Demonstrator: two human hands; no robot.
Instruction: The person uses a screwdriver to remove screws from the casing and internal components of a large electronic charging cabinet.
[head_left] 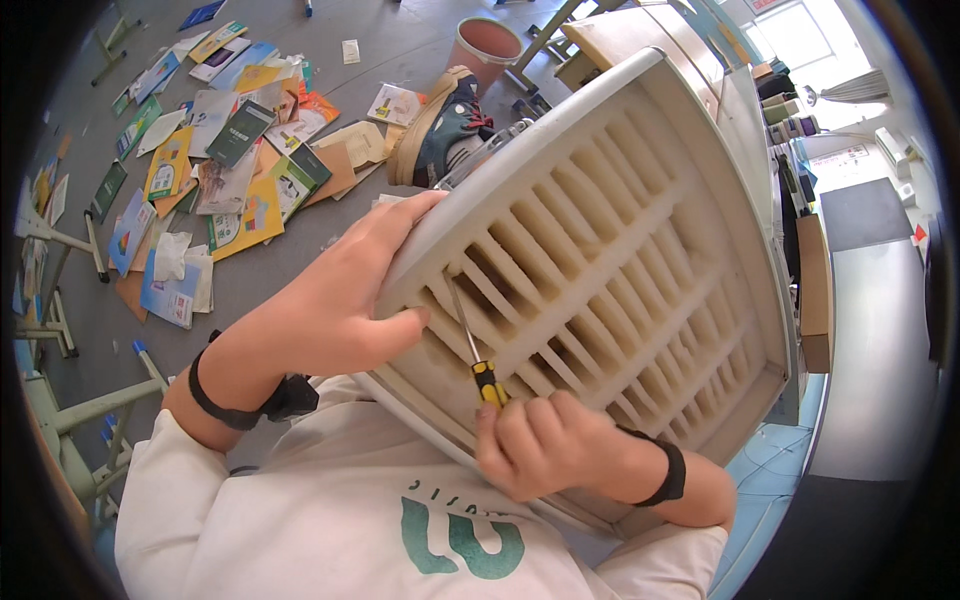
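Yellow-black screwdriver (pixel 488 385) tight in right grip (pixel 545 445), blade (pixel 465 322) over open slots (pixel 490 314), left grip (pixel 345 295) round edge of slatted panel (pixel 602 276).

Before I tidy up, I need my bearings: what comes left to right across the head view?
Dark green book atop the floor pile, left hand, yellow-and-black screwdriver, right hand, right wrist's black band, brown board.
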